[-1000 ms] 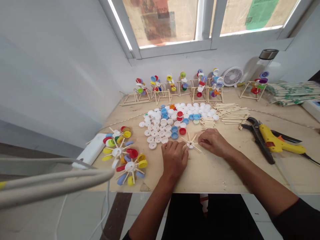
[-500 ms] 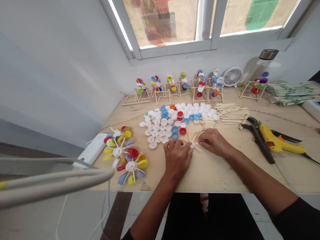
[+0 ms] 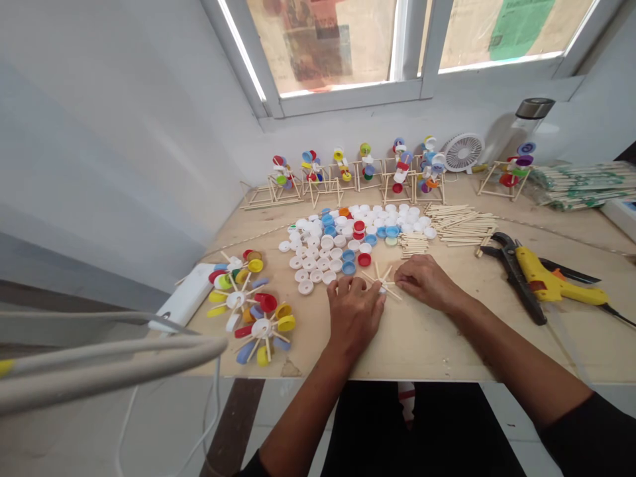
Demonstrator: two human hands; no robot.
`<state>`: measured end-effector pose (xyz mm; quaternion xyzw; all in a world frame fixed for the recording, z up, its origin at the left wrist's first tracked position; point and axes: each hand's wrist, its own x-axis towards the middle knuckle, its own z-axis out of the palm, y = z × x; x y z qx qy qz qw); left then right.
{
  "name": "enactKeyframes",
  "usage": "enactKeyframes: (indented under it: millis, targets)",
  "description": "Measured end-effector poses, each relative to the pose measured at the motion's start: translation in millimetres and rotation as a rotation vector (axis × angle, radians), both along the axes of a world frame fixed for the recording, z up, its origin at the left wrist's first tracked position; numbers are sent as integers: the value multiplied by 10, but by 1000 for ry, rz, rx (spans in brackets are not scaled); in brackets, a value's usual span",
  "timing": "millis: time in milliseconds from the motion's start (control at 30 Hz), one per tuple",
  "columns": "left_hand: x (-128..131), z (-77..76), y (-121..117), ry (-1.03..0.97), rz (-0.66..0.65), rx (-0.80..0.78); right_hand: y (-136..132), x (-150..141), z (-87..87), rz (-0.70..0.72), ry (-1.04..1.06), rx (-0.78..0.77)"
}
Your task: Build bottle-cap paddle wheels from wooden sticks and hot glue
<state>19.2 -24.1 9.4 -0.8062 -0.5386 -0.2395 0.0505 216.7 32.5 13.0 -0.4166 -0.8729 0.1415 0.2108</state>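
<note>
A small white bottle cap with several thin wooden sticks fanned out from it like spokes [image 3: 383,281] lies on the table between my hands. My left hand [image 3: 354,306] rests on the left, its fingers curled and its thumb and forefinger closed on the cap's edge. From the right, my right hand [image 3: 426,282] pinches the outer end of one stick, fingers bent together. Loose white bottle caps [image 3: 312,253] spread out just beyond the left hand, with blue and red ones among them. Short cut sticks [image 3: 413,244] lie beyond the right hand.
Finished cap wheels [image 3: 262,329] lie at left near a white power strip [image 3: 183,297]. A yellow glue gun [image 3: 541,278] and a black-handled cutter [image 3: 517,278] lie at right. Stick frames with cap wheels [image 3: 400,173] line the back. A cable [image 3: 149,361] crosses the left foreground.
Both hands stay almost still around the cap and sticks. The view has shifted very slightly; nothing else has visibly moved.
</note>
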Motion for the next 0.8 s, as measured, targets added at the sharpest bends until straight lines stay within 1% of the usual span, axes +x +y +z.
enactKeyframes:
  millis: [333, 500, 667, 800]
  targets:
    - [5, 6, 2, -20, -15, -4, -2, -6, 33, 21, -32, 10]
    - [1, -4, -3, -61, -17, -9, -5, -9, 35, 5, -35, 1]
    - [-32, -52, 29, -161, 28, 31, -8, -1, 32, 7, -39, 6]
    - [-45, -103, 76, -144, 51, 31, 14, 29, 7, -2, -3, 16]
